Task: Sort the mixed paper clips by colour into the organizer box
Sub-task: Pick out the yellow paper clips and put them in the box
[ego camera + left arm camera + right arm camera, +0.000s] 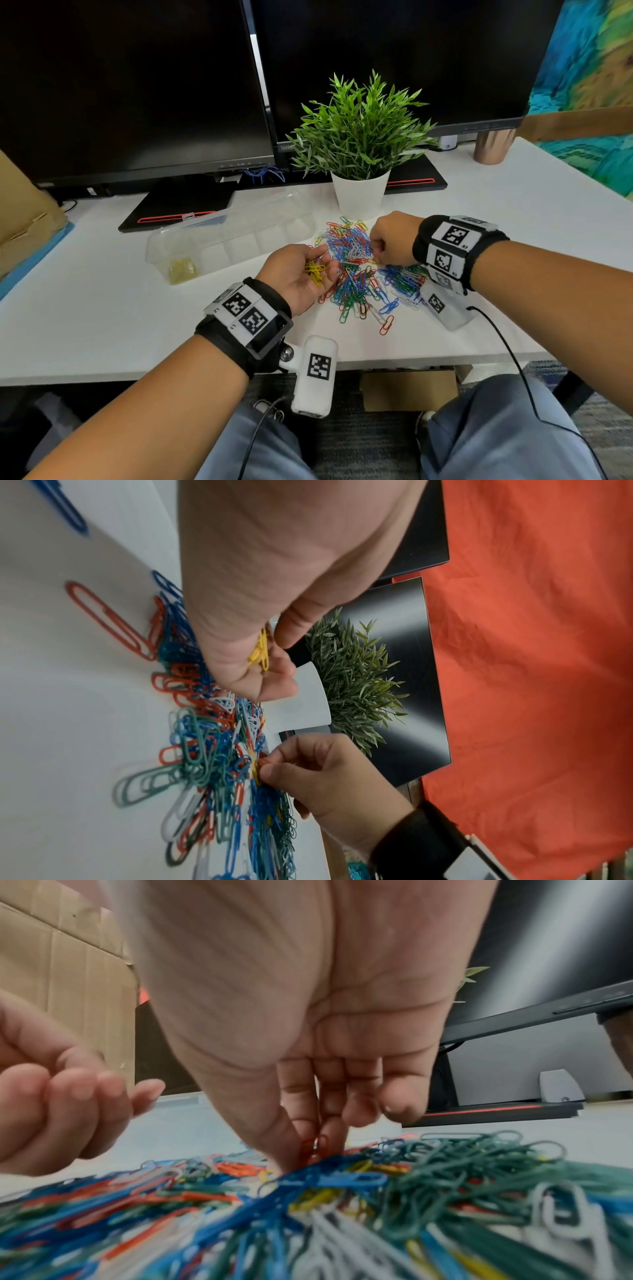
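A heap of mixed paper clips (359,274) in blue, green, red, white and yellow lies on the white desk (102,308). My left hand (308,260) hovers palm up at the heap's left edge, its fingers curled round several yellow clips (315,270), which also show in the left wrist view (260,650). My right hand (376,251) reaches down into the heap's middle and pinches a clip (315,1146) that looks red. The clear organizer box (239,219) stands open to the left, with yellow clips (181,269) in its nearest compartment.
A potted plant (359,192) stands just behind the heap. Two dark monitors (137,85) and their bases fill the back. A cardboard box (20,212) is at the far left and a copper cup (493,144) at the back right. The desk's front edge (411,358) is near my wrists.
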